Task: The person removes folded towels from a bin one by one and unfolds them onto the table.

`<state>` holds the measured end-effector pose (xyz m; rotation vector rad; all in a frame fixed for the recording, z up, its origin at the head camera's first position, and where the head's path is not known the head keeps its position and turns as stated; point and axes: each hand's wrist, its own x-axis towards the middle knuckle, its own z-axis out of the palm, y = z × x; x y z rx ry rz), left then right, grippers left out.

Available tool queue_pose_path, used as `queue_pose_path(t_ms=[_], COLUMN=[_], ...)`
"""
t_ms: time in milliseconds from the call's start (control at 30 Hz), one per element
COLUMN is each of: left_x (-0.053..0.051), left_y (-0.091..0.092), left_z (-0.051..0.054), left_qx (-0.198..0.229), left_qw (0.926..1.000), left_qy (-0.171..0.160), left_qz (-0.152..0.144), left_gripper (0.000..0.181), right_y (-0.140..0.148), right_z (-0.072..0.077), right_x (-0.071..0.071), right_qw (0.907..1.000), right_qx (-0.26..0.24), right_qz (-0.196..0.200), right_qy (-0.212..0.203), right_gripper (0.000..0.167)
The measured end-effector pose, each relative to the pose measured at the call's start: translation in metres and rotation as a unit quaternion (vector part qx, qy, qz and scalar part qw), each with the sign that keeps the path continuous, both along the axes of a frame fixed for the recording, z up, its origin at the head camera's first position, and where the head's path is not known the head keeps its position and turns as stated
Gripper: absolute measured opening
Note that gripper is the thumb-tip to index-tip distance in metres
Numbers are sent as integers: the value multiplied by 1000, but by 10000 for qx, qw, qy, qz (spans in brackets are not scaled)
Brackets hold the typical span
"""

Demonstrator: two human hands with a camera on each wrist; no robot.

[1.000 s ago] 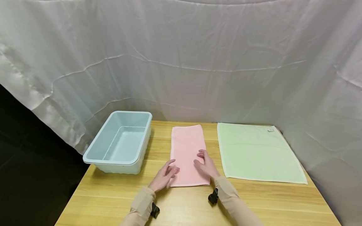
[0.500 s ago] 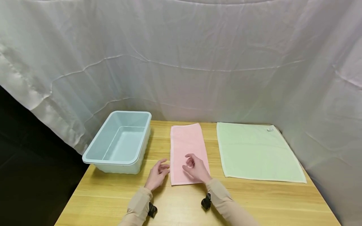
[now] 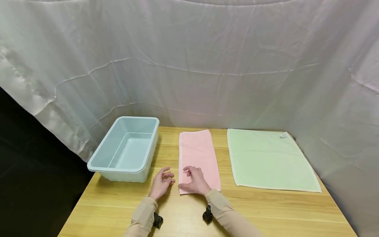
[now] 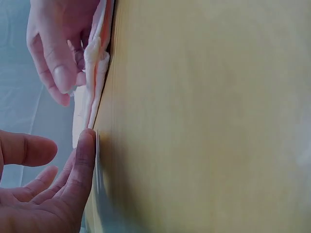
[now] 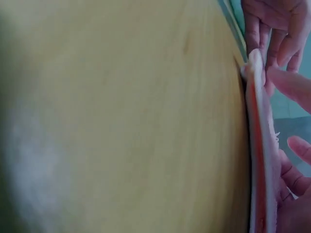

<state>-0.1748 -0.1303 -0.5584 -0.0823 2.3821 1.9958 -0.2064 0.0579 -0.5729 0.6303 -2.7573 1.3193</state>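
A pink towel [image 3: 199,149], folded into a long strip, lies flat on the wooden table. Over its near part is my right hand [image 3: 193,181], fingers bent loosely and thumb apart from them, close to the left edge. My left hand [image 3: 161,183] is just left of that edge, above the bare wood, fingers relaxed and holding nothing. Stacked layers of the towel [image 4: 92,82] show edge-on in the left wrist view. The right wrist view has the towel's near edge [image 5: 260,145] beside the right hand; whether its fingers touch the cloth is hard to tell.
A light blue plastic bin [image 3: 130,177] stands on the left of the table [image 3: 266,210]. To the right, a pale green towel [image 3: 269,159] is spread flat, with a small tag near its far right corner. Grey curtains [image 3: 189,65] enclose the back and sides.
My right hand has moved left across the pink towel, from its right side to near its left edge. My left hand has drawn away leftward off the towel.
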Motion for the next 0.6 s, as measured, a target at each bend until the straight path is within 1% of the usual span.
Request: queue_pose_path(t_ms=[100, 200, 367, 600], left_x=[1, 1, 0, 0], left_y=[-1, -1, -2, -2], left_z=[2, 2, 0, 3], left_qx=[44, 91, 146, 208], left_qw=[10000, 9999, 9998, 9997], left_qy=[-30, -59, -96, -132], left_qz=[11, 9, 23, 11], left_gripper=[48, 49, 49, 51], right_y=[0, 0, 2, 3], right_z=[0, 0, -1, -1], right_x=[1, 0, 2, 2], right_qw=[9997, 9994, 9996, 9997], right_qx=[211, 307, 157, 88], right_qz=[72, 99, 143, 224], right_qy=[-32, -83, -171, 2], right_gripper=[66, 66, 56, 42])
